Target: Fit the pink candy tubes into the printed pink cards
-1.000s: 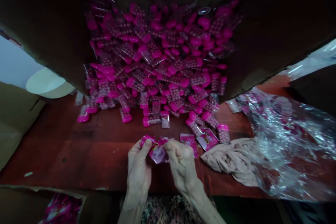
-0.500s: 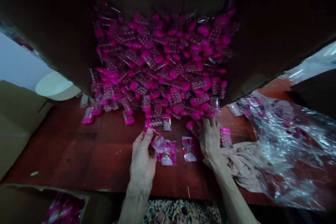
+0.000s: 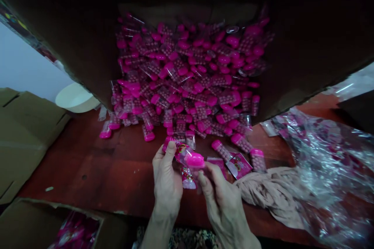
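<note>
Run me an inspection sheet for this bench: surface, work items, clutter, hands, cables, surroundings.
Surface: red-brown table, worn, partly covered.
Job's things: pink-capped tube at the mouth of a printed pouch; heap of tubes spilling from a tipped cardboard box; loose pouches nearby.
Clutter: beige cloth; crumpled clear plastic.
Hands: left hand pinches the pouch; right hand holds the tube near its cap.
Cables: nothing seen.
Surroundings: cream bowl; side cartons; low carton of pink packs.
</note>
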Action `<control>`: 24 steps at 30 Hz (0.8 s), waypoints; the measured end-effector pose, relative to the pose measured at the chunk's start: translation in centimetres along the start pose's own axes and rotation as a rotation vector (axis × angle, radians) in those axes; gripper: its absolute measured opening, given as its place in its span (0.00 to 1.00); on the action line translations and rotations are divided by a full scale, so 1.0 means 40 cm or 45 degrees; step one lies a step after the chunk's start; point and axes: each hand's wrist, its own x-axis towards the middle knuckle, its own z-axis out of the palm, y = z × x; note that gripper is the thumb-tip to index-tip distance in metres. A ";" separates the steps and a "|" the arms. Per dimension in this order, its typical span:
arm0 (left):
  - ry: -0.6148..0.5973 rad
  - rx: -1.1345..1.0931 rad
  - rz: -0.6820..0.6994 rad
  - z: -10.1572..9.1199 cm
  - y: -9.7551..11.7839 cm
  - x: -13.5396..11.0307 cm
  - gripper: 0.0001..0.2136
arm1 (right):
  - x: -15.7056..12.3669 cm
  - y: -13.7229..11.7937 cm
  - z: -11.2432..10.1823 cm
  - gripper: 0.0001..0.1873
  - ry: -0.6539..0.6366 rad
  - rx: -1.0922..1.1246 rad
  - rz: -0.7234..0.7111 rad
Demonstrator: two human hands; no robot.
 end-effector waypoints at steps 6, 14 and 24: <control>0.017 0.029 0.021 0.010 -0.006 -0.005 0.13 | -0.002 -0.030 -0.010 0.12 -0.069 0.046 0.166; -0.211 0.178 -0.148 0.002 -0.017 -0.023 0.11 | -0.010 0.006 0.016 0.13 0.039 0.183 0.259; -0.393 0.263 -0.260 -0.007 -0.001 -0.012 0.10 | -0.022 0.029 0.022 0.12 0.184 -0.131 -0.158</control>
